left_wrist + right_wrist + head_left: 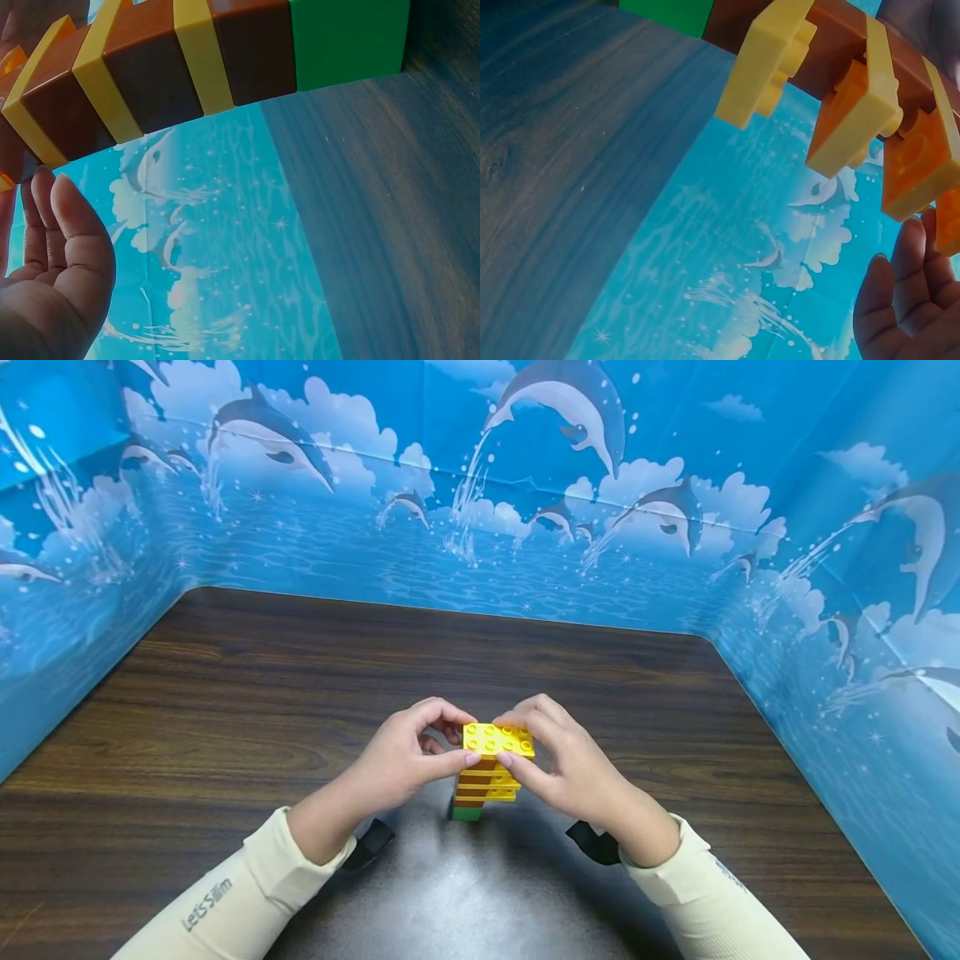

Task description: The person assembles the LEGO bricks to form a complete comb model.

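Observation:
A stack of toy building bricks stands upright on the table, with a green brick (467,814) at its foot and brown bricks (255,49) alternating with thin yellow bricks (763,64) above. The yellow ones jut out to the right, as the right wrist view shows. On top lies a flat yellow brick (491,740) with its studs up. My left hand (401,752) pinches its left end, thumb in front and index finger behind. Its right part is pinched by my right hand (570,760) in the same way. Fingers partly cover that brick's edges.
The stack is on a dark wood-grain table (300,668). A blue curtain (360,543) printed with dolphins and clouds surrounds the table's far and side edges. Black straps (596,842) are on both wrists, below the cream sleeves (262,877).

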The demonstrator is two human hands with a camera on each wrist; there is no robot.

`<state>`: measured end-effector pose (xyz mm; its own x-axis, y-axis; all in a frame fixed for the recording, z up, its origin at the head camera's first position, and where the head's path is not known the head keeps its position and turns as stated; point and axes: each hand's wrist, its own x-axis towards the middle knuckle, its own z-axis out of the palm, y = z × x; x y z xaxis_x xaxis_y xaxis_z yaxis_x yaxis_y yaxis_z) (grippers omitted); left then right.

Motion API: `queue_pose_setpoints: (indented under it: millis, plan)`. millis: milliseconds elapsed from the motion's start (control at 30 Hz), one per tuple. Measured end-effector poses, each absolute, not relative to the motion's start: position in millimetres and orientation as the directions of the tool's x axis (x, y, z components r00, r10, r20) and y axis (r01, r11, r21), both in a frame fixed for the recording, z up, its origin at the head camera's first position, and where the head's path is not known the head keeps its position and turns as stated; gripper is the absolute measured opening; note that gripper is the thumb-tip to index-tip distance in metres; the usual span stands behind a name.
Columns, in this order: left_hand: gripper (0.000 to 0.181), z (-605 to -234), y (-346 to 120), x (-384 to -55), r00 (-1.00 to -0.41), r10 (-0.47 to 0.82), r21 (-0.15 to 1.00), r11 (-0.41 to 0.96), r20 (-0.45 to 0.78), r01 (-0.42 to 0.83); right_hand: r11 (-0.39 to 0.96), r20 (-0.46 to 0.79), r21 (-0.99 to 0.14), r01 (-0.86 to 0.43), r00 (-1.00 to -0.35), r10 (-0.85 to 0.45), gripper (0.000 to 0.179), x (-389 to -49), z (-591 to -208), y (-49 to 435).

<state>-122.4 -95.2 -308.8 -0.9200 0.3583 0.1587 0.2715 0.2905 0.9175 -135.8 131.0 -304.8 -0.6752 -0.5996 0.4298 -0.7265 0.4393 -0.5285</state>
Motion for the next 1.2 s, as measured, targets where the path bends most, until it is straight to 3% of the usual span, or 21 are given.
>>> queue_pose_setpoints:
  millis: [433,1200]
  plan:
    - [0.031,-308.7,-96.0,-123.5,-0.922,0.361,0.920,0.299,0.136,0.253,0.424,0.446,-0.532,-0.733,-0.669,-0.595,0.032,-136.0,-309.7,131.1]
    - [0.033,-309.2,-94.6,-122.4,-0.928,0.356,0.927,0.299,0.110,0.225,0.438,0.429,-0.580,-0.687,-0.715,-0.552,0.035,-131.8,-312.6,130.8]
